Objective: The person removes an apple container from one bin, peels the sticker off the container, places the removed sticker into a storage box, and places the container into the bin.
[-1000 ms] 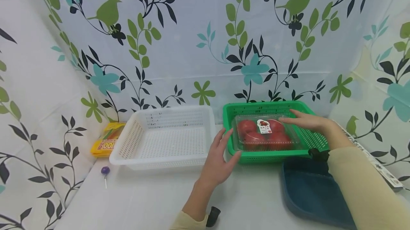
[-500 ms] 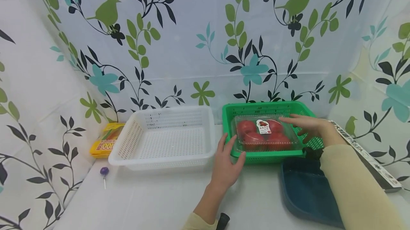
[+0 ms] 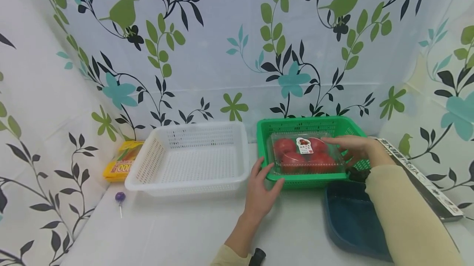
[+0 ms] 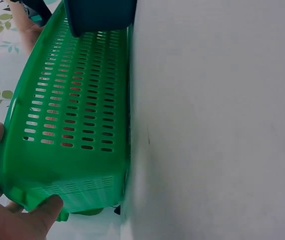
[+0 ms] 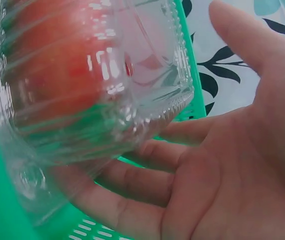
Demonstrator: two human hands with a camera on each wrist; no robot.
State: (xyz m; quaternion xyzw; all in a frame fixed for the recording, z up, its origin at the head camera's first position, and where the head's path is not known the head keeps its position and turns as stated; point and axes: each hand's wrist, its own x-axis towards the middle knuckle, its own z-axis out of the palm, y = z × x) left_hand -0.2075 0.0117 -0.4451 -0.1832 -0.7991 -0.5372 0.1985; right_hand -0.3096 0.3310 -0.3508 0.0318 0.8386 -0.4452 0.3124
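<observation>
A clear plastic clamshell pack (image 3: 296, 169) of several round red fruits with a white label lies in the green basket (image 3: 272, 125). My right hand (image 3: 357, 146) is at the pack's right end. In the right wrist view, its fingers (image 5: 132, 182) are stretched out beneath the end of the pack (image 5: 57, 160), and the thumb stands apart from it. My left hand (image 3: 257, 192) is at the basket's front left corner, fingers spread. In the left wrist view, the left thumb and fingers straddle the corner of the basket (image 4: 62, 165).
Left of the green basket stands a white basket (image 3: 201, 167). A dark blue bin (image 3: 355, 220) stands at front right, beside a long printed box (image 3: 426, 183). At far left lie a yellow packet (image 3: 124, 161) and a purple lollipop (image 3: 120, 197).
My left hand has moved right to the green basket's corner. My right hand has lowered beside the pack, its fingers coming down to the pack's right end.
</observation>
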